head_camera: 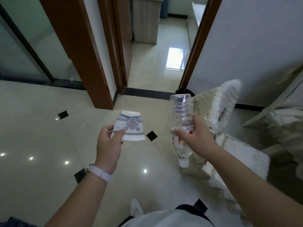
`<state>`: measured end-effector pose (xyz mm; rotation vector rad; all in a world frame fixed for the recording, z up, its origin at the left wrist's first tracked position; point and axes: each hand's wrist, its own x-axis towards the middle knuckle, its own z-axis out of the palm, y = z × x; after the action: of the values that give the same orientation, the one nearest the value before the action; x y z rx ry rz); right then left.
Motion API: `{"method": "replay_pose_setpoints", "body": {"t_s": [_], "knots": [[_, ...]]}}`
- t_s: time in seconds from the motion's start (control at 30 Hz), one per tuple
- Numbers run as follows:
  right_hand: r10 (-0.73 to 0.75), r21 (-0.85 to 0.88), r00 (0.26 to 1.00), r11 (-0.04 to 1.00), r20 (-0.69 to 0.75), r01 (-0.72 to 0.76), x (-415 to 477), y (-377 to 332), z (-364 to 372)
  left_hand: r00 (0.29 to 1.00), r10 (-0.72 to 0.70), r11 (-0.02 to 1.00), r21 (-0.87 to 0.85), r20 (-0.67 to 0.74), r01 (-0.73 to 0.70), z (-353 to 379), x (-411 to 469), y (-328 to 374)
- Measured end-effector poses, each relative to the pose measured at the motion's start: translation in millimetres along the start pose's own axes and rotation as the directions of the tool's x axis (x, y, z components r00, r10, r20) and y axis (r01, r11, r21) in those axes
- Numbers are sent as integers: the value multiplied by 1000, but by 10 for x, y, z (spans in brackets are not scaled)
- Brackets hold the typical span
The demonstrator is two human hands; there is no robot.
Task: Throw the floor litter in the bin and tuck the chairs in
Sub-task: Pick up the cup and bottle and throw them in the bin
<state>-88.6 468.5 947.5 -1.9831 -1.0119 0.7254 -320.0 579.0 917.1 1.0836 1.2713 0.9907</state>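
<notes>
The left hand (109, 145) pinches a flattened paper cup (130, 128) by its lower left edge, thumb on top, the cup fanned out just beyond the fingertips above the tiled floor (41, 128). The right hand (195, 136) grips a clear plastic water bottle (181, 115) around its middle, fingers curled round it, the white cap (184, 163) pointing down below the hand. Just past the right hand stands a chair (229, 104) in a pale padded cover. A white wristband (100, 173) circles the left wrist.

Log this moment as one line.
left hand pinches flattened blue-patterned paper cup | right hand grips clear plastic bottle, cap down | both above tiled floor
</notes>
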Motion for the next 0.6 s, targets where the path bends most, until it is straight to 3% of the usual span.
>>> {"method": "replay_pose_setpoints", "body": {"t_s": [0.17,0.37,0.6], "knots": [[40,-21,999,999,-23,-40,440,-156,68,997,-26,1000,8,76,25,126,642,138],[87,12,985,996,-151,-86,1276,-136,-70,991,-67,997,52,118,61,561,1438,156],[162,104,979,983,-126,-149,2516,60,-81,985,-63,988,146,158,40,1269,2364,427]]}}
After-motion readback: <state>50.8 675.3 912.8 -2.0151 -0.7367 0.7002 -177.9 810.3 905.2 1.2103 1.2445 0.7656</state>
